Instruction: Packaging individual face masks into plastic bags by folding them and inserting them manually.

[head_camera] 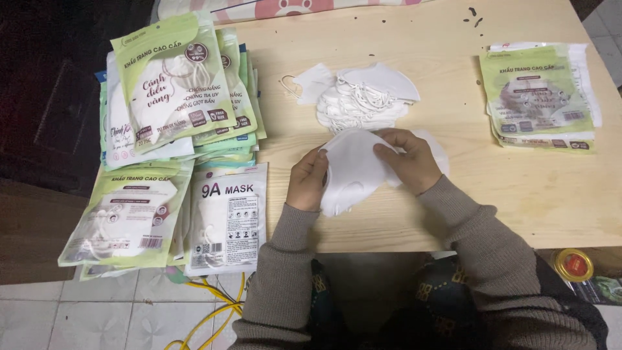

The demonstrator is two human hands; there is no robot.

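Both hands hold a small stack of white face masks (353,172) just above the near edge of a light wooden table (453,84). My left hand (308,180) grips the stack's left side, fingers curled around it. My right hand (407,157) lies on the top right of the stack, thumb and fingers pinching it. Just beyond my hands lies a loose heap of white masks (363,97) with ear loops showing.
Green-and-white mask packets (172,84) are piled on the table's left end, with more packets (133,217) and a white packet (227,217) hanging over its edge. A short stack of packets (541,97) sits far right. A yellow cable (210,314) lies on the tiled floor; a yellow-rimmed lid (573,264) is at the lower right.
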